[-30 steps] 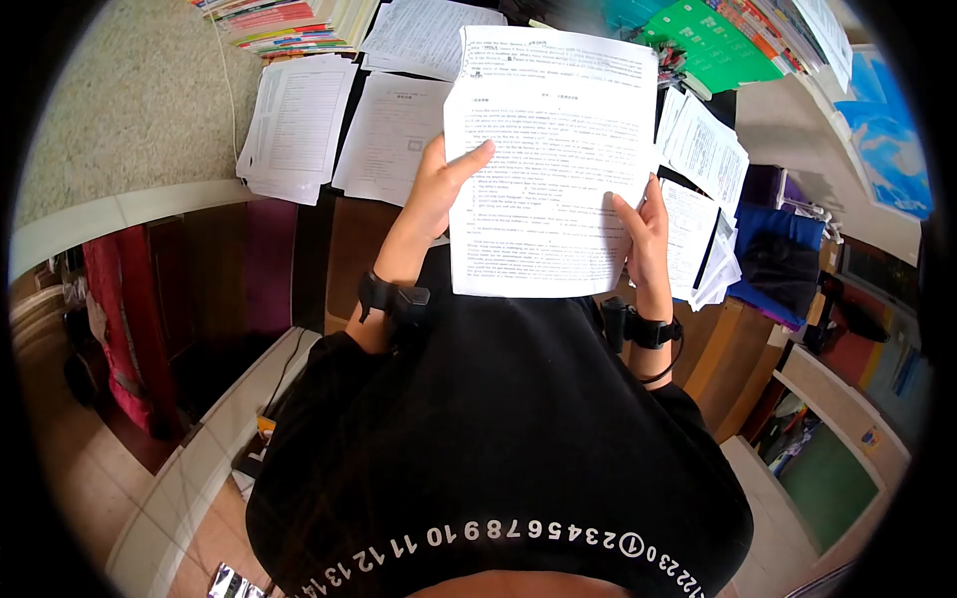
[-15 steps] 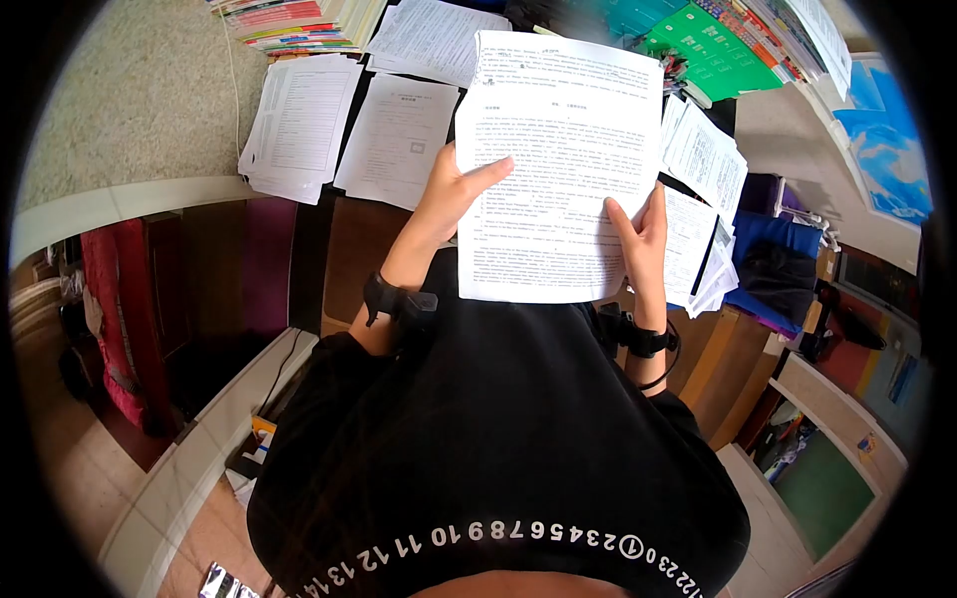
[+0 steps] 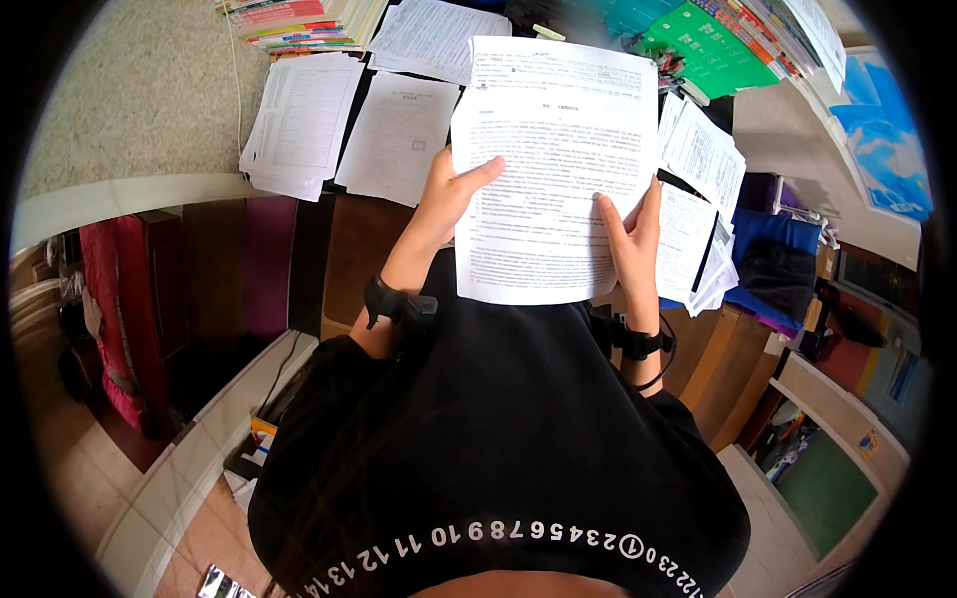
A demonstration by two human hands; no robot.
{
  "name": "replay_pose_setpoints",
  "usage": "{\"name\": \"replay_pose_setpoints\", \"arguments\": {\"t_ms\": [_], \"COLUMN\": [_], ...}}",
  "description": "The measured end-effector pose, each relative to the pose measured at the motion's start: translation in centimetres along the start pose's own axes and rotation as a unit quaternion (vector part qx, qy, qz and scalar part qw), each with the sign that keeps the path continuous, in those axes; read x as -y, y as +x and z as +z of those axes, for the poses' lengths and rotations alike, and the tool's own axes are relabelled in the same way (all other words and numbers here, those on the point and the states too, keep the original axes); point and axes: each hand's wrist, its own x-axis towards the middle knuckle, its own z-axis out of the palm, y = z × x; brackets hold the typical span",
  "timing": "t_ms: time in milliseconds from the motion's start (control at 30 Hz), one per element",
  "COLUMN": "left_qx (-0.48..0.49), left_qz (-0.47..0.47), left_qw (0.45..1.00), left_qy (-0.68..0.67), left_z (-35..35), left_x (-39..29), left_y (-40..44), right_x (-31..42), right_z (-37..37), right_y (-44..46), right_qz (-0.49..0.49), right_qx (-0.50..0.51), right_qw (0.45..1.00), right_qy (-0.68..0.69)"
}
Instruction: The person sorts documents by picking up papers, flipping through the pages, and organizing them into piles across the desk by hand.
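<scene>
"Just past the front of my black shirt, I have a printed paper in both hands, print side facing me."

"How does it sit in your grip?"

"Upright between my hands. Above one black wristband, my left hand grips the left edge near mid-height, thumb flat on the print, its other fingers hidden behind. My right hand clasps the right edge slightly lower, thumb on the page too. Roughly half the page reaches out beyond my thumbs; the rest comes back between my hands, its bottom edge right by the shirt. Whether it touches the cloth, I can't tell."

"And farther off?"

"Loose sheets lie out past my left hand, and more papers lie beyond the right one. Farthest, a pile of books sits off to the left, a green book to the right."
</scene>
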Motion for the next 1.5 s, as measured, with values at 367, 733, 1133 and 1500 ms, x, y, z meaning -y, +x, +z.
{"name": "replay_pose_setpoints", "arguments": {"t_ms": [367,733,1133,1500], "left_qx": [-0.086,-0.079,-0.042,-0.029], "left_qz": [0.034,0.022,-0.020,-0.014], "left_qw": [0.995,0.994,0.998,0.999], "left_qy": [-0.028,-0.072,-0.034,0.040], "left_z": [-2.0,-4.5,-5.5,-7.2], "left_x": [-1.4,-2.0,-0.8,-1.0], "left_y": [-1.9,-3.0,-5.7,-5.9], "right_x": [0.2,0.8,1.1,1.6], "right_z": [-0.8,2.6,4.7,4.0], "right_y": [-1.7,-3.7,-3.7,-3.2], "right_qz": [0.145,0.097,0.071,0.128], "right_qx": [0.124,0.099,0.039,0.065], "right_qw": [0.955,0.968,0.979,0.983], "right_qy": [0.228,0.208,0.189,0.117]}}
